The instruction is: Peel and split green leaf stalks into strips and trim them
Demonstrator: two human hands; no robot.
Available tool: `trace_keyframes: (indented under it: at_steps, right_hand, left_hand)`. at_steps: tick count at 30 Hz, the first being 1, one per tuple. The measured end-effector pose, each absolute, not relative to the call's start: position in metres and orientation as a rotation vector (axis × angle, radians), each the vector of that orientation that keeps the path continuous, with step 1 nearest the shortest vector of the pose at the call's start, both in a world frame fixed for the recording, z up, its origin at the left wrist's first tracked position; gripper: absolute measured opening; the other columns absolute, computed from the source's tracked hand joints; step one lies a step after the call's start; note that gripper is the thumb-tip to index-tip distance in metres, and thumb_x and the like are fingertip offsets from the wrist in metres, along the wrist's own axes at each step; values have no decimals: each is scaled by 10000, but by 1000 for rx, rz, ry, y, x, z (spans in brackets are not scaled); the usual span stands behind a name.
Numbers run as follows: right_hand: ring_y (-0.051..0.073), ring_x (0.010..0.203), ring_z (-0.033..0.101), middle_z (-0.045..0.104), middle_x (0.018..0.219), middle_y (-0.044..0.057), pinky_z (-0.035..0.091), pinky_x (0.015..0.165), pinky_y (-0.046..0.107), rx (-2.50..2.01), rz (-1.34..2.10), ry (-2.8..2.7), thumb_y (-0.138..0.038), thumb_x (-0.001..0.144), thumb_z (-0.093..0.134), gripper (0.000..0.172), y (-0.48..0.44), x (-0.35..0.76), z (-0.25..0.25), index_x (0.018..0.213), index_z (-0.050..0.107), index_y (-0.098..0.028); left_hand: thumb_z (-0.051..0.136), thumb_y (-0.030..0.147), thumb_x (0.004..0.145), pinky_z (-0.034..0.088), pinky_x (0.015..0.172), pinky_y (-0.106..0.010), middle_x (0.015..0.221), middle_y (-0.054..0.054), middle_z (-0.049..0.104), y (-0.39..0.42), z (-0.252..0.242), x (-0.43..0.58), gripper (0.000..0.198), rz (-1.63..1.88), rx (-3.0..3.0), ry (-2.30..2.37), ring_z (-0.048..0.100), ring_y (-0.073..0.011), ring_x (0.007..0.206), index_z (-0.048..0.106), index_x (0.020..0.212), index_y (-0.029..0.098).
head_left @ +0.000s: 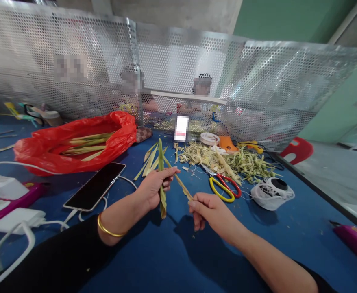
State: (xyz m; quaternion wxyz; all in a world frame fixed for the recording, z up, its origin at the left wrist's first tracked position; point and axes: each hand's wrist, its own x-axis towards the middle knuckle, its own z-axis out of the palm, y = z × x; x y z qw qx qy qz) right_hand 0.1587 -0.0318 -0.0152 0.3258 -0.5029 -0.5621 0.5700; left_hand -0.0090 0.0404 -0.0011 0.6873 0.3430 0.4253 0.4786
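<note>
Head view, centre: we see left hand gripping green leaf; right hand pinching strip;
Scraps, right of centre: already heaped;
Red bag, frame left: leaves remaining

Matt, papery leaf strip (bag: glossy, crinkled plastic).

On the table, from the person's place: power strip at ten o'clock, phone at eleven, bag of leaf strips behind it; scissors at one, before a scrap heap; mesh screen behind, at twelve.
</note>
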Motion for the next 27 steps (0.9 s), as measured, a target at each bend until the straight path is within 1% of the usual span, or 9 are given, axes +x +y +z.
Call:
trace_keyframes:
  at_steps: [6,9,12,15,17,19,21,24,27]
  right_hand:
    - [97,441,500,548,449,-40,403,515,219,-1238,1116,-1768,-345,874,503,271,-36,160,-13,650,520,-193]
    - [102,461,489,560,462,-34,383,523,222,-1215,1027,-1824,-329,881,497,271,-37,161,-14,648,532,-194]
    - [95,422,462,523,430,-46,363,493,221,-1207,1116,-1761,-352,872,506,279,-35,161,-16,651,552,-188]
    - [80,345,399,440,379,-74,329,430,217,-1207,1322,-1455,-411,844,536,299,-26,168,-17,656,567,-182]
    - [76,357,408,437,406,-78,335,421,213,-1162,1367,-1201,-434,793,602,286,-15,179,-17,671,585,-176]
    - [65,387,413,444,447,-79,355,431,205,-1117,1318,-983,-429,715,689,276,-2,193,-16,690,608,-167]
    - [57,394,406,442,449,-77,336,415,194,-1126,1234,-851,-415,633,755,298,10,209,-16,673,618,-154]
    - [51,391,393,435,445,-79,335,408,191,-1154,1188,-799,-399,569,785,316,21,225,-17,668,627,-144]
    - [52,382,383,433,436,-79,321,392,194,-1184,1201,-813,-393,561,781,326,23,227,-20,706,651,-131]
  left_hand:
    - [705,217,719,182,339,-133,514,46,407,40,-4,-8,144,1041,687,974,264,-2,393,702,654,88]
    - [694,213,731,186,337,-131,504,52,400,39,-4,-8,150,1032,681,975,258,-2,387,693,658,81]
    - [708,231,725,189,339,-130,516,56,405,40,-4,-9,165,1032,676,969,267,-1,387,679,684,74]
    - [734,297,710,206,346,-132,554,60,431,43,-4,-10,231,1049,662,970,281,-1,389,661,769,87]
    - [696,392,737,241,354,-146,585,46,468,43,-3,-11,313,1025,635,969,311,-16,395,644,832,98]
    - [612,439,796,292,373,-170,616,19,510,41,-2,-9,344,974,605,967,371,-42,417,629,861,102]
    - [559,366,846,340,408,-189,646,-3,541,37,-2,-6,266,946,593,984,434,-63,455,617,849,106]
    - [547,194,845,392,466,-201,666,-9,563,30,-2,-2,107,961,598,1043,495,-74,503,607,807,114]
    - [577,161,816,426,512,-208,664,-1,568,27,-4,1,61,987,607,1086,527,-80,532,623,800,124]
